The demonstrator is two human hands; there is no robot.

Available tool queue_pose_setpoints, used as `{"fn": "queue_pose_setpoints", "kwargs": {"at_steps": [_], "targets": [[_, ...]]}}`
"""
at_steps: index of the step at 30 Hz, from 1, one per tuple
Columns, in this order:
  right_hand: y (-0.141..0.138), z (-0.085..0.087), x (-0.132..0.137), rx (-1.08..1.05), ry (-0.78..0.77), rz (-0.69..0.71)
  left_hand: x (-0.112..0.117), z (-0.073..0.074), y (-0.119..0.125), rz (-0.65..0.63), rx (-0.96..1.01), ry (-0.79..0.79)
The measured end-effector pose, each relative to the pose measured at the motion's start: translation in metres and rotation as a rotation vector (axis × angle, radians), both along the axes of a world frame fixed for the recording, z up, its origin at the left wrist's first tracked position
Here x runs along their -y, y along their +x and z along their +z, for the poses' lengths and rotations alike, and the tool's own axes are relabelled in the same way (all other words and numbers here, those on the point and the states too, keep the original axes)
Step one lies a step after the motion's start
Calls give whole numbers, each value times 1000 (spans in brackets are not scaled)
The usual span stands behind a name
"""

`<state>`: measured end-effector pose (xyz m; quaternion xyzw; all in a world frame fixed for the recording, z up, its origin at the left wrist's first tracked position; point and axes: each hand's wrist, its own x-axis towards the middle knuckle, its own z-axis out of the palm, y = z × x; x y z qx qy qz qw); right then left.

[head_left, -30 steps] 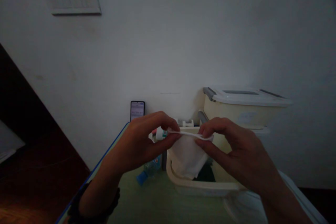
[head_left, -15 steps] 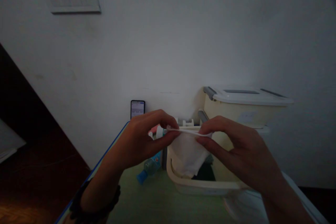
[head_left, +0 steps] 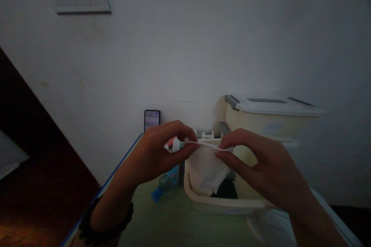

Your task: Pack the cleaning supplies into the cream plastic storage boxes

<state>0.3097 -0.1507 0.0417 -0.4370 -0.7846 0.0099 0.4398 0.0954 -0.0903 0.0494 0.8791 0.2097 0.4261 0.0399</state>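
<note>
A white cloth [head_left: 207,168] hangs between my two hands over an open cream plastic box [head_left: 223,203]. My left hand [head_left: 160,152] pinches the cloth's top left corner, fingers closed. On the right, my right hand [head_left: 257,166] pinches the other top corner, thumb against fingers. The upper edge is pulled taut between them, and the rest droops into the box. Something dark lies at the bottom of the box under the cloth.
A clear bottle with a blue cap [head_left: 164,186] lies on the greenish table [head_left: 162,224]. A phone [head_left: 152,119] leans on the white wall. Lidded cream storage boxes [head_left: 269,117] stand stacked at the right. Small white items [head_left: 207,135] sit behind my hands.
Both hands rose very slightly with the cloth; the grip on its corners is the same.
</note>
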Motion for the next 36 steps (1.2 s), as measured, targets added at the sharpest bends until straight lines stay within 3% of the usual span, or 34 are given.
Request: {"fn": "queue_pose_setpoints", "kwargs": {"at_steps": [23, 36], "targets": [[0, -4, -1, 3, 103, 2, -2, -1, 0, -68, 21, -30], [-4, -8, -3, 19, 107, -118, -4, -3, 4, -12, -70, -130]]}}
